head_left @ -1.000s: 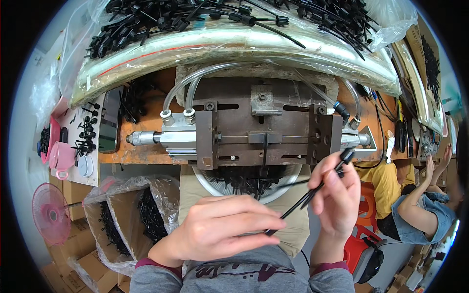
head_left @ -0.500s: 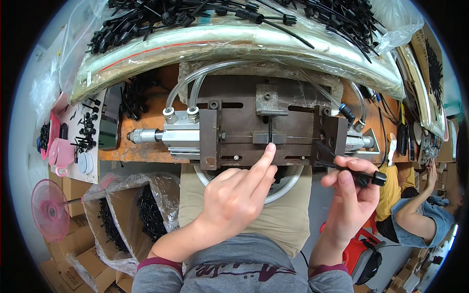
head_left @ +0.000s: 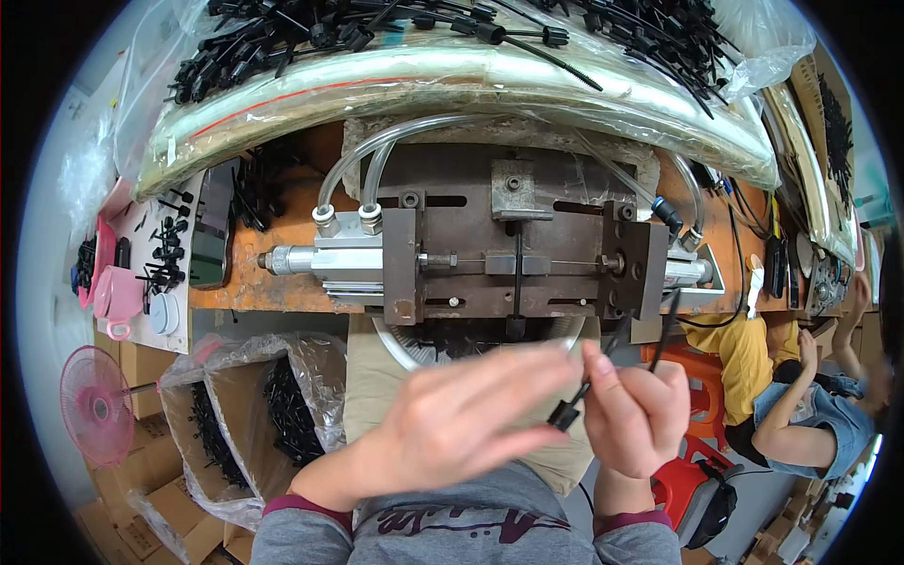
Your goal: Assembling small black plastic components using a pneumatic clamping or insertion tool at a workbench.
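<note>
Black plastic strap (head_left: 603,372) now pinched in right hand (head_left: 636,419) fingers; left hand (head_left: 471,419) withdrew from press (head_left: 513,250) at 12 o'clock, loosely curled.

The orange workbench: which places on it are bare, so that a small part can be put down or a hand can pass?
On the orange workbench, a bare strip lies between the dark tablet and the silver cylinder. A smaller patch shows right of the metal fixture, beside the cables. The back is crowded by the bag of black parts; the left end holds small black pieces.

Matt black plastic part (head_left: 566,415); rusty metal fixture (head_left: 508,247); glossy plastic bag (head_left: 452,80).
</note>
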A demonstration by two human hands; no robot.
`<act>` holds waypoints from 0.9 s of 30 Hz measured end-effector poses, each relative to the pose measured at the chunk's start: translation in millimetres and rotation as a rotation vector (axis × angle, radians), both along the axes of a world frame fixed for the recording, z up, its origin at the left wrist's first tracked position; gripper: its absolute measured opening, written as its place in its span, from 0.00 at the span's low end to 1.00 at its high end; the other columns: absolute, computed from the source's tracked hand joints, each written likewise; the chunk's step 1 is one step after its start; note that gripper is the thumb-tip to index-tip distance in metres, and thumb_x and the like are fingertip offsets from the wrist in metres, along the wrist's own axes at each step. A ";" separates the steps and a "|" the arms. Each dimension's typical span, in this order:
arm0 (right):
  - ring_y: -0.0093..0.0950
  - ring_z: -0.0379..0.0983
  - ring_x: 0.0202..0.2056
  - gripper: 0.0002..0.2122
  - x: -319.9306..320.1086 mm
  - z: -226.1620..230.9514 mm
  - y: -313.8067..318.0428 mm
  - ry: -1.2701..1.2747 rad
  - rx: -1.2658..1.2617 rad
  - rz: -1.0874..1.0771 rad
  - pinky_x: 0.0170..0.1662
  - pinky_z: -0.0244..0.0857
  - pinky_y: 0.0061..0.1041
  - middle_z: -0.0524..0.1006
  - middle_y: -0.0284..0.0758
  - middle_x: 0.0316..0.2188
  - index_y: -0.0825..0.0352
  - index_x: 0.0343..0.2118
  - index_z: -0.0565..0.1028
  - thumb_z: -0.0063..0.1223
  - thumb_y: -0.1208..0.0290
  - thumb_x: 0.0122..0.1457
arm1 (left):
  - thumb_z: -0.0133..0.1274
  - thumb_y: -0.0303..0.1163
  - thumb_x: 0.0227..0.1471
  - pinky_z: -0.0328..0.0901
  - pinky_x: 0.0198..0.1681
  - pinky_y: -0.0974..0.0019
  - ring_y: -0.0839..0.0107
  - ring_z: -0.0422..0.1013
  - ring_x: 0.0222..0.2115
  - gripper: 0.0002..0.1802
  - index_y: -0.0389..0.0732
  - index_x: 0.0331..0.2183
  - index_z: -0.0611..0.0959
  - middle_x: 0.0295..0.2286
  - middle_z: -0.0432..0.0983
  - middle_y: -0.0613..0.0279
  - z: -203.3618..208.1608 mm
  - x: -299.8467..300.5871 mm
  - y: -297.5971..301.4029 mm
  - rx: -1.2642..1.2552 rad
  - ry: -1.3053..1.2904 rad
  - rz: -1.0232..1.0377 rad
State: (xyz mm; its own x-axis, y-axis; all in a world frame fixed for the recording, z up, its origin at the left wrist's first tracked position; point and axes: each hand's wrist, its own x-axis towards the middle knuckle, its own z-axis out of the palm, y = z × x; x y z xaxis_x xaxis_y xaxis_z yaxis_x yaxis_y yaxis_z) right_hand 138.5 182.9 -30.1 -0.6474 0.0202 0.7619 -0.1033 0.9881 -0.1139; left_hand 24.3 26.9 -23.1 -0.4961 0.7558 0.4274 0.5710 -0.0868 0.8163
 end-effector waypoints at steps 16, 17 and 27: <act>0.41 0.78 0.44 0.18 -6.3 -1.2 1.4 -0.015 -0.476 0.121 0.48 0.72 0.31 0.72 0.50 0.47 0.76 0.49 0.71 0.58 0.75 0.56 | 0.67 0.25 0.36 0.67 0.23 0.73 0.73 0.74 0.21 0.16 0.35 0.33 0.85 0.46 0.78 0.51 -32.6 -5.0 5.2 -0.189 0.511 0.308; 0.41 0.78 0.44 0.18 -4.7 -1.8 1.6 -0.007 -0.486 0.116 0.49 0.72 0.32 0.72 0.50 0.47 0.75 0.49 0.70 0.58 0.76 0.56 | 0.67 0.26 0.36 0.65 0.22 0.74 0.74 0.73 0.20 0.16 0.36 0.33 0.85 0.47 0.78 0.52 -31.4 -5.3 6.7 -0.239 0.575 0.312; 0.36 0.79 0.42 0.19 -6.1 -0.5 -4.5 -0.047 -0.611 0.150 0.42 0.75 0.26 0.70 0.48 0.51 0.72 0.42 0.76 0.66 0.86 0.45 | 0.66 0.28 0.38 0.62 0.21 0.75 0.77 0.70 0.17 0.14 0.37 0.32 0.85 0.46 0.79 0.55 -25.0 -9.3 13.4 -0.305 0.685 0.334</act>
State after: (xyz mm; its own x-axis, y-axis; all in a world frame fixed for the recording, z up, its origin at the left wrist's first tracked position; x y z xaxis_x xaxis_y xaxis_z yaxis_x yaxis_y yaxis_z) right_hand 132.4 178.4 -30.6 -0.7091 0.3496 0.6123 -0.2169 0.7181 -0.6612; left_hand 15.0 40.2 -48.1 -0.4193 0.7466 0.5165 0.9078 0.3454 0.2378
